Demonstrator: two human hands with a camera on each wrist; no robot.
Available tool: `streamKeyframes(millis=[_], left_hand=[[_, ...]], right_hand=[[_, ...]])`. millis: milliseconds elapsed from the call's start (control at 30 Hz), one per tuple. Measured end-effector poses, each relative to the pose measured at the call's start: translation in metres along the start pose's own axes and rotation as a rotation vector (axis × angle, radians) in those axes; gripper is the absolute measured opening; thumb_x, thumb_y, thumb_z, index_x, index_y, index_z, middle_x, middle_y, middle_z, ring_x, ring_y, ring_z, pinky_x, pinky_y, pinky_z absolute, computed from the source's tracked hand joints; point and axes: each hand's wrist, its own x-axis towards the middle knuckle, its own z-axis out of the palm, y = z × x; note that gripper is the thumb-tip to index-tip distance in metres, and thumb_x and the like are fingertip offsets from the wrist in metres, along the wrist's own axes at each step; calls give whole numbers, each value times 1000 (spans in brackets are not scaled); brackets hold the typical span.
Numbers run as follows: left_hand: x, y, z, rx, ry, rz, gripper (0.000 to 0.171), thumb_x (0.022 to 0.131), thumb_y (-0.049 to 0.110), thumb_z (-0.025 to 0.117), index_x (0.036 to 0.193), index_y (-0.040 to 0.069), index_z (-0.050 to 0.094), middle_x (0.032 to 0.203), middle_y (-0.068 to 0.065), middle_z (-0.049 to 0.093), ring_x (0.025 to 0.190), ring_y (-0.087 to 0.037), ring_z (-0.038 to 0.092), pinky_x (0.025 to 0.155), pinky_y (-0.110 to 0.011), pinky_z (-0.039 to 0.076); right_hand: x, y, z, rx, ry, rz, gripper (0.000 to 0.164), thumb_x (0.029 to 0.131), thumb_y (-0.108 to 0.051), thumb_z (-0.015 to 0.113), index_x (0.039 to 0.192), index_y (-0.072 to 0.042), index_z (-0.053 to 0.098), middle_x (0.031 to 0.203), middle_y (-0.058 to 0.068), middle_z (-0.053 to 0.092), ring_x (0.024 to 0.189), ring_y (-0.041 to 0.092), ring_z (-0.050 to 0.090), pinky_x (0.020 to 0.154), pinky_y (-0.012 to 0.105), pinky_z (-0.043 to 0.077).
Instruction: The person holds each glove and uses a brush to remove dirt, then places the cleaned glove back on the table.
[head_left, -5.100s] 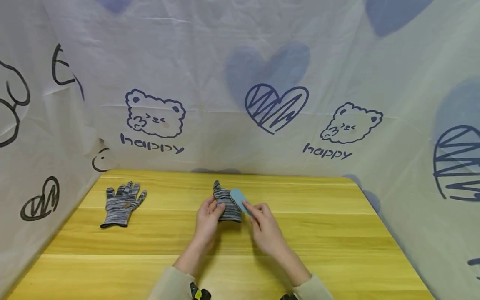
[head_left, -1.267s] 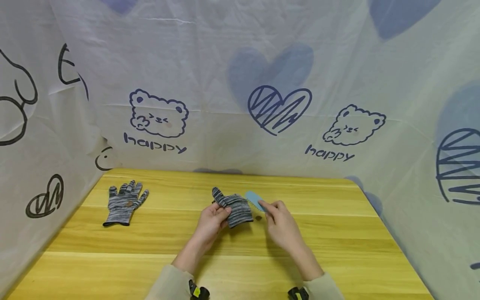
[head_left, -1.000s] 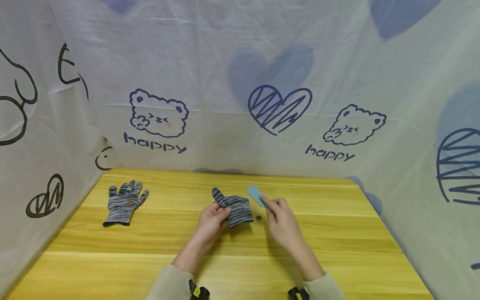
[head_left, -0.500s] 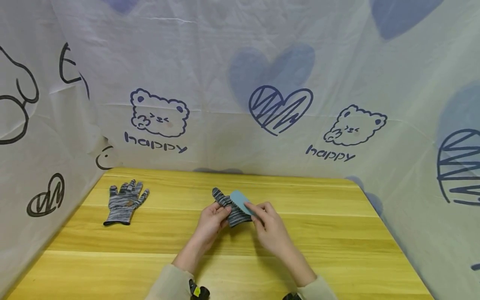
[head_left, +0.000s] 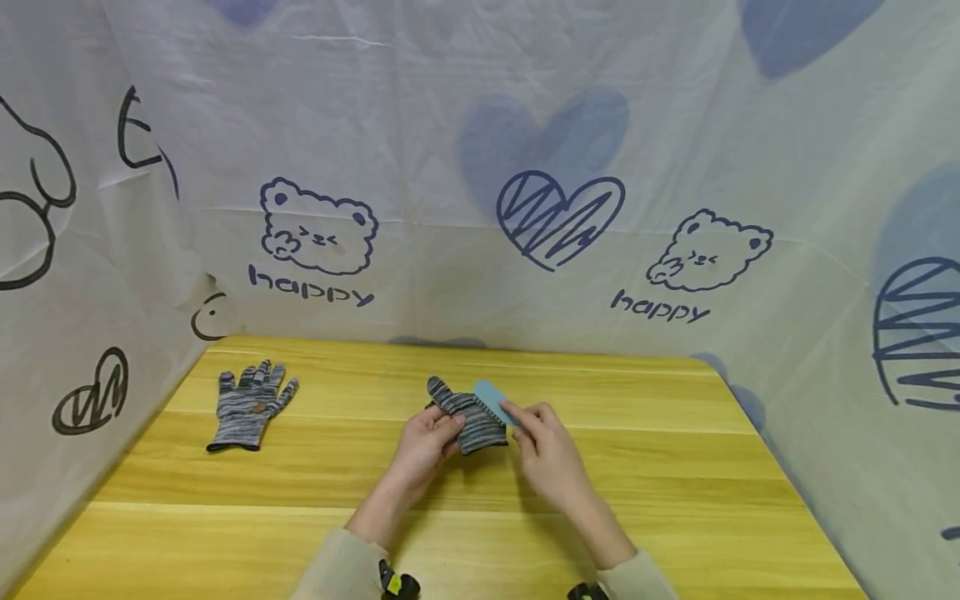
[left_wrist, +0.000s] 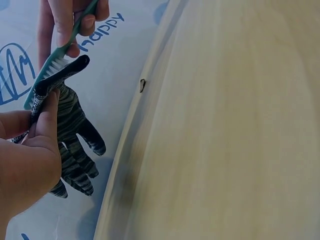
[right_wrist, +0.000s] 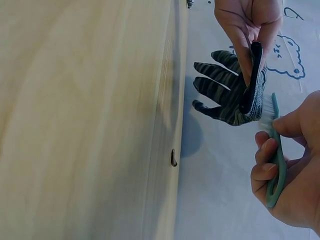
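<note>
In the head view, my left hand (head_left: 424, 440) grips a grey-and-black striped knit glove (head_left: 476, 433) over the middle of the table. My right hand (head_left: 550, 458) holds a light blue-green brush (head_left: 489, 397) with its bristles against the glove's right part. The left wrist view shows the white bristles (left_wrist: 56, 66) close at the glove's dark cuff edge, while the glove fingers (left_wrist: 75, 170) dangle loose. From the right wrist, my fingers (right_wrist: 266, 152) are curled round the brush handle (right_wrist: 278, 180). A matching glove (head_left: 242, 417) lies flat on the left of the table, a brown patch (head_left: 258, 407) on its palm.
The yellow wood-grain table (head_left: 660, 500) runs back to a white printed cloth (head_left: 420, 275) with bears and hearts. More of this cloth hangs at both sides. Black wrist cameras (head_left: 400, 585) sit at the beige sleeves (head_left: 341, 567).
The held glove has shifted slightly right and tilted since the oldest frame. The brush was off the glove to the right a second ago, came back onto it, then slid a little right.
</note>
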Motion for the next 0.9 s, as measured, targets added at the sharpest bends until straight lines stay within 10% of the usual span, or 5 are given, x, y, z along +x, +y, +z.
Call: streamKeyframes(millis=[533, 900], left_hand=[[0, 2, 0, -20, 27, 26, 34, 105, -4, 52, 137, -16, 52, 113, -13, 72, 97, -12, 69, 85, -24, 60], [0, 2, 0, -10, 12, 17, 40, 106, -2, 51, 144, -15, 47, 137, -30, 61, 111, -17, 68, 94, -26, 58]], right_hand=[[1, 8, -5, -49, 78, 64, 44, 103, -3, 58, 145, -14, 63, 115, 12, 61, 85, 17, 58, 68, 29, 52], [-3, -9, 7, -19, 77, -164, 44, 101, 3, 63, 142, -13, 66, 113, 9, 60, 85, 14, 56, 69, 27, 51]])
